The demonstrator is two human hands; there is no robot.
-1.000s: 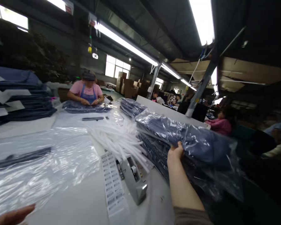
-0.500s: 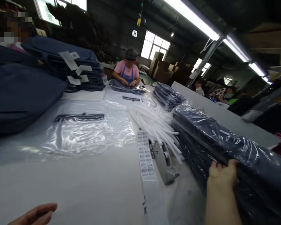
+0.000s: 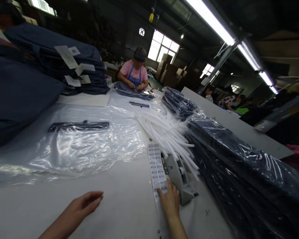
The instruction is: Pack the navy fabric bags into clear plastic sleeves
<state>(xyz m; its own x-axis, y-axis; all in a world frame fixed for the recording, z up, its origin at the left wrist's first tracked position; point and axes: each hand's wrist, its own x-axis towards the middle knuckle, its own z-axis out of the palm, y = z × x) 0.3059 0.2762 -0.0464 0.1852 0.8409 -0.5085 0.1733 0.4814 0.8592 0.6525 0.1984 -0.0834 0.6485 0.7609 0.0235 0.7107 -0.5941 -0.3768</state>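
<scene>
My right hand [image 3: 169, 200] rests on the near end of a long strip of barcode labels [image 3: 156, 167] lying on the white table [image 3: 109, 205], fingers down on the strip. Just right of it stands a grey tape dispenser [image 3: 179, 177]. My left hand [image 3: 86, 203] hovers over the bare table at the lower left, fingers loosely stretched and holding nothing. A heap of white plastic rods [image 3: 164, 131] lies beyond the dispenser.
Bagged dark-blue garments [image 3: 239, 159] are stacked along the right. Clear plastic bags [image 3: 72, 146] with a dark bar [image 3: 78, 126] lie at the left. Folded dark garments with paper tags [image 3: 64, 66] are piled at the far left. A person in pink [image 3: 134, 73] works at the far end.
My right hand left the bagged garment stack and came down onto the label strip. My left hand moved right and forward over the table.
</scene>
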